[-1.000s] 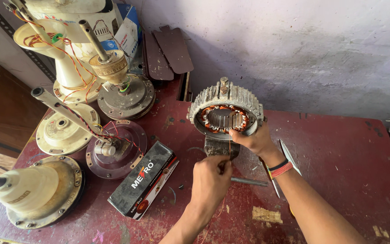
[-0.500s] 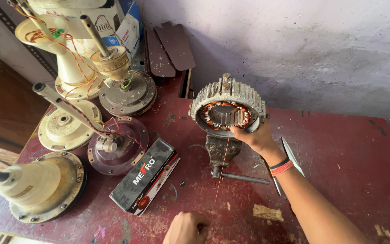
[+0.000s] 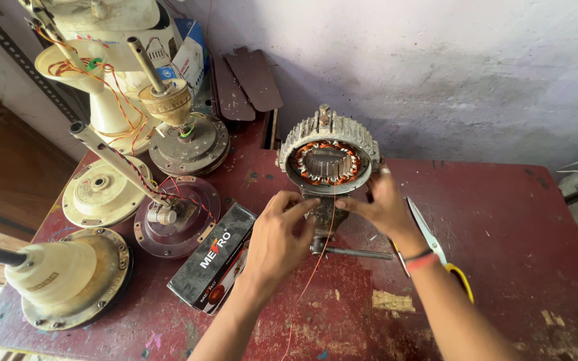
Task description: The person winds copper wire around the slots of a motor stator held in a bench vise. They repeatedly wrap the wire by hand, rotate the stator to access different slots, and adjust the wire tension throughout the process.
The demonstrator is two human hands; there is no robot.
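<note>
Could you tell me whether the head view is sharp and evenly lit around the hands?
Head view: soft, even daylight, no harsh glare; stator and both hands, left hand and right hand, are sharp; thin copper wire stays visible; wide-angle bending shows at the edges; the bottom-left corner is blown out.

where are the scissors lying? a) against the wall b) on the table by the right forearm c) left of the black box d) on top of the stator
b, the scissors lie flat on the red table beside the right hand and its forearm.
</note>
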